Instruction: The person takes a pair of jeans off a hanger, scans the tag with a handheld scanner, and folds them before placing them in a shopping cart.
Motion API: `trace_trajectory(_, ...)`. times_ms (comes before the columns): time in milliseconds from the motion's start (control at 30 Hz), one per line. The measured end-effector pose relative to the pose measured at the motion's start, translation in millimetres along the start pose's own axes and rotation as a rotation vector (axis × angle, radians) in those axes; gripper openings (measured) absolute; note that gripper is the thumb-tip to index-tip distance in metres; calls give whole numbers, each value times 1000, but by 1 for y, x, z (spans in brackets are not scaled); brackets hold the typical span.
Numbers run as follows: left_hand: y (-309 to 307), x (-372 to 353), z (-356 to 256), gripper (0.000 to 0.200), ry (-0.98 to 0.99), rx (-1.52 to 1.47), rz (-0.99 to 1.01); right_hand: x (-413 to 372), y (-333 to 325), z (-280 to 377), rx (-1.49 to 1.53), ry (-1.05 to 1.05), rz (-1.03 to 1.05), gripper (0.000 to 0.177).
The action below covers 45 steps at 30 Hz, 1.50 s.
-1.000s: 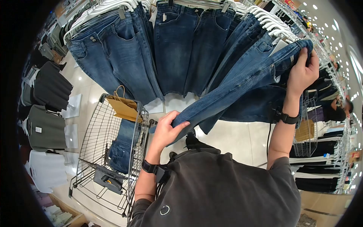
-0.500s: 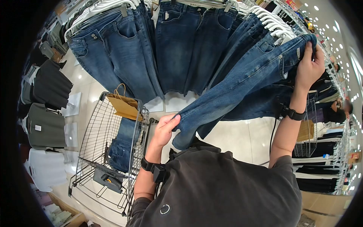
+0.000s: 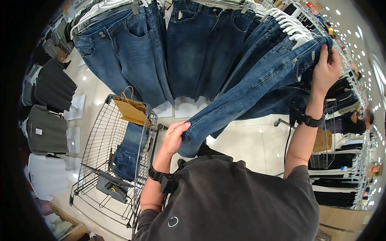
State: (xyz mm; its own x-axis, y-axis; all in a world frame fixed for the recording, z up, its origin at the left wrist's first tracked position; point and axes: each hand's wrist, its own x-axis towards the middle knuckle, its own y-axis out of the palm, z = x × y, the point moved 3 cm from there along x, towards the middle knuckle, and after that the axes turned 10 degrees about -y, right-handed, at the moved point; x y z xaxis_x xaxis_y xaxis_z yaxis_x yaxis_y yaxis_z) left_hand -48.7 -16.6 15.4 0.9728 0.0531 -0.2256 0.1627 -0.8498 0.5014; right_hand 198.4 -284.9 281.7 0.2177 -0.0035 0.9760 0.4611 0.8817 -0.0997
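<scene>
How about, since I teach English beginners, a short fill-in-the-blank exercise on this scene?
The right hand grips the held jeans near the ______, not by a leg.
The left hand holds them lower down, along a ______.
The shopping cart stands on the person's ______ side.
The hangers above the jeans are coloured ______.

Missing words: waistband; leg; left; white.

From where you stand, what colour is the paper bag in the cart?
Brown, best seen in the head view.
</scene>
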Motion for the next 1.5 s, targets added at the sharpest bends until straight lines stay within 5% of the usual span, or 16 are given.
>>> trace_trajectory(467,5,1,-7,29,-17,125,-6,0,-1,-2,19,9,-8,22)
trace_trajectory(700,4,10,-11,30,544,849,-283,9,-9,9,-36,-85,-43,20)
trace_trajectory(800,2,13,-2,44,320,912,-357,18,-17,4,-27,-114,-93,20)
trace_trajectory(833,6,14,-1,40,442,943,-372,22,-21,2,-75,-124,-78,20)
trace_trajectory(1033,-18,14,17,15,374,1242,-538,37,-47,-6,-132,-126,-140,22)
trace_trajectory(1300,-32,23,23,17,363,1203,-696,42,-61,6,-217,-149,-132,23)
trace_trajectory(1500,-62,24,42,22,105,1002,-598,57,-79,-14,-268,-161,-117,25)
